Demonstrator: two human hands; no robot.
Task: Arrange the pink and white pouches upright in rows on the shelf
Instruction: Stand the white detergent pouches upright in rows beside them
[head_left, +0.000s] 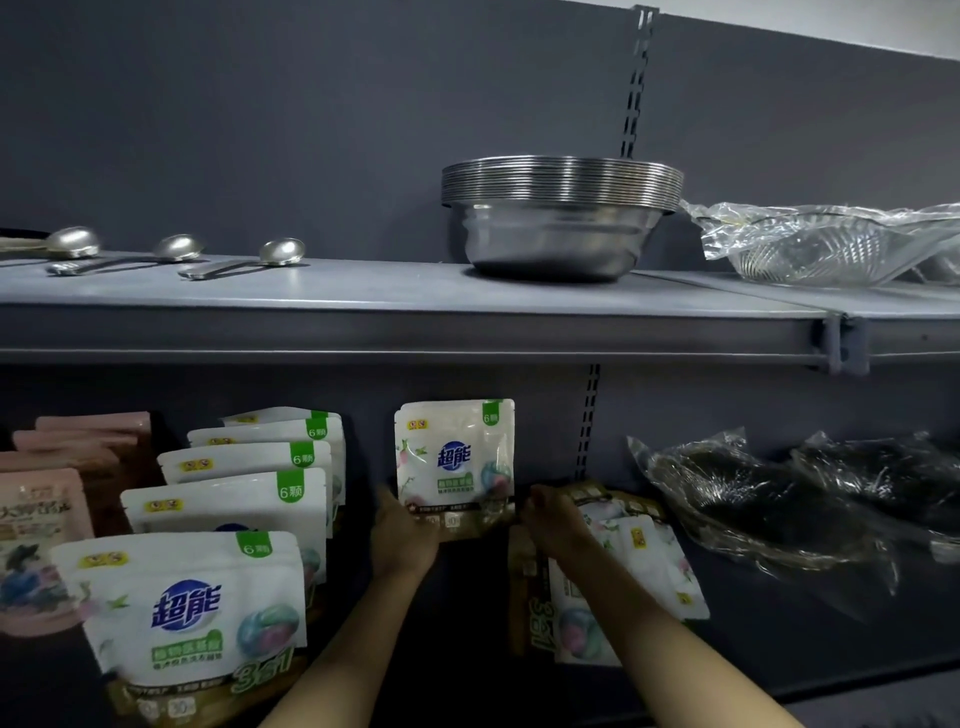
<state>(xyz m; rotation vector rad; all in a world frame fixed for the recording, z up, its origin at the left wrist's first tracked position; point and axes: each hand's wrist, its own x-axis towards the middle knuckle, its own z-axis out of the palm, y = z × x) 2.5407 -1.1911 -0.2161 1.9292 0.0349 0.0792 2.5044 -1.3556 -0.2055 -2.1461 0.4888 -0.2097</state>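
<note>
The pink pouches (39, 545) at the left end of the lower shelf (779, 649) are cut off by the picture's left edge; their print is blurred. In the row of white pouches (192, 613), each rear pouch shows only its top strip behind the one ahead. The left hand (405, 535) covers the lower left corner of the upright white pouch (454, 462). The right hand (556, 525) hides part of the fallen pouches (623, 571). Contents of the dark plastic-wrapped bundles (769, 499) cannot be made out. The leftmost ladle (67, 243) on the upper shelf (363, 296) runs off the left edge.
</note>
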